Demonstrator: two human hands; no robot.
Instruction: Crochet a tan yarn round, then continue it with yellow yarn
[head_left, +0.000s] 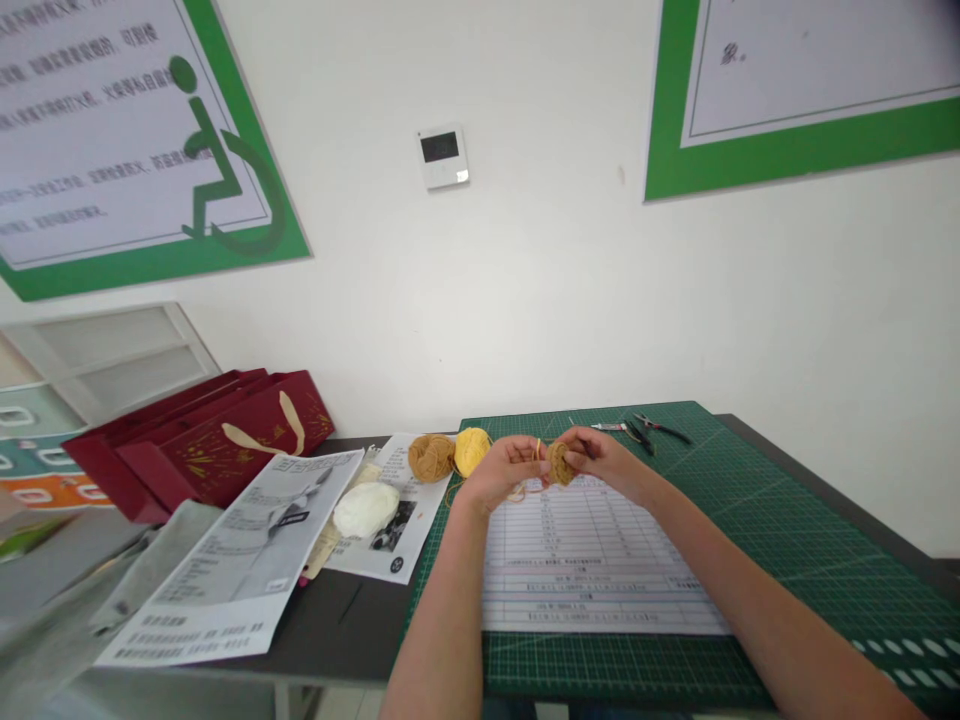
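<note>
A small brown crocheted piece (560, 465) is between my two hands, above the printed sheet. My right hand (598, 460) is closed with its fingers pinching the piece's right edge. At its left side, my left hand (511, 468) is closed, with yellow yarn (538, 450) passing over a finger and the fingertips close against the piece. Whether a hook is among the fingers cannot be made out. Loose strands hang below the left hand. A yellow yarn ball (472, 453) and a brown yarn ball (431, 458) rest just left of it.
A lined printed sheet (592, 570) lies on the green cutting mat (757, 500). Pliers (664, 429) and other small tools are at the mat's back. Leftward are a white yarn ball (366, 510), papers (247, 550) and red gift bags (217, 440). A wall stands behind the table.
</note>
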